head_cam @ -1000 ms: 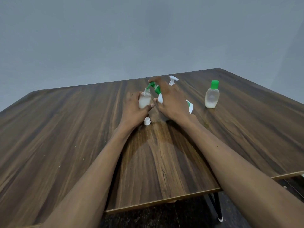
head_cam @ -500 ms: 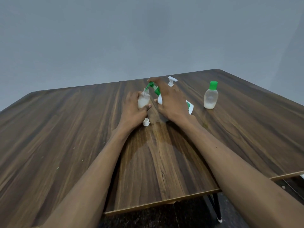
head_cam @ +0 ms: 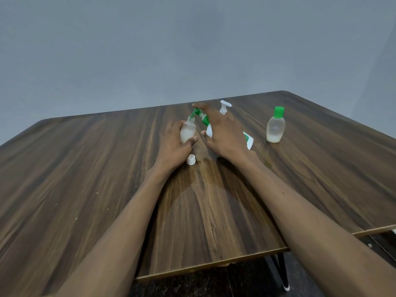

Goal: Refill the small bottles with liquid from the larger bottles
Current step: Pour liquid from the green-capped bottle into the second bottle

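Right hand (head_cam: 225, 133) hides most of pump bottle (head_cam: 248, 140).

Two bare forearms are seen reaching in from the bottom edge of the frame. No sleeves are worn on either arm; both are uncovered from the frame's lower edge to the wrists. The left hand (head_cam: 171, 144) and the right hand (head_cam: 225, 133) are bare as well, with short fingernails visible on the left thumb. A small dark mark is seen on the right forearm.
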